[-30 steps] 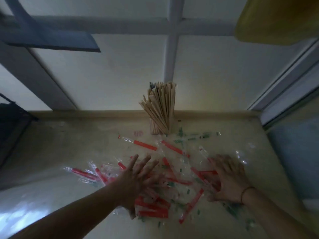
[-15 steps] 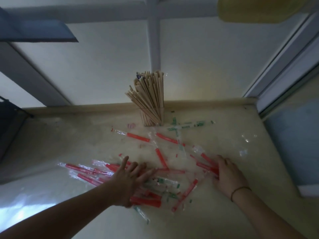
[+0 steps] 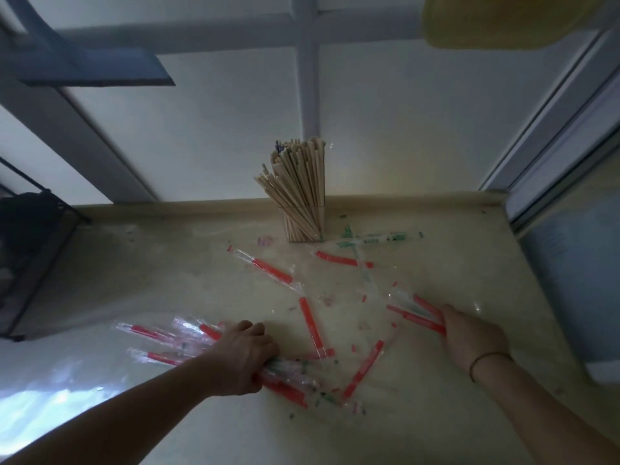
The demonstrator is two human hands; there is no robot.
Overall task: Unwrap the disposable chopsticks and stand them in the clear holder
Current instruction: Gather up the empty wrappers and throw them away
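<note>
Both hands closed up since 0.5 s ago: I see the left hand (image 3: 242,359), flat w/ spread fingers before, now clenched round a bunch of wrappers (image 3: 285,380) near the front of the table (image 3: 134,270). Right hand (image 3: 469,333) slid rightward and now grips two or three red-band wrappers (image 3: 416,317) at their near ends; thin band on that wrist. Wrappers under the left hand got raked together, red ends sticking out on both sides of the fist.

Loose wrappers between the hands: one red strip (image 3: 312,325) lying roughly upright in view, another (image 3: 364,369) slanted to its right. Two more (image 3: 271,271) further back, plus green-print ones (image 3: 379,238) right of the holder.

Holder (image 3: 303,223) stands at the table's back edge by the wall, packed w/ bare chopsticks (image 3: 295,176) leaning left and fanning out. Can't tell if any gripped wrappers have sticks inside. Yellow object (image 3: 503,18) top right, dark rack (image 3: 30,256) at left.
</note>
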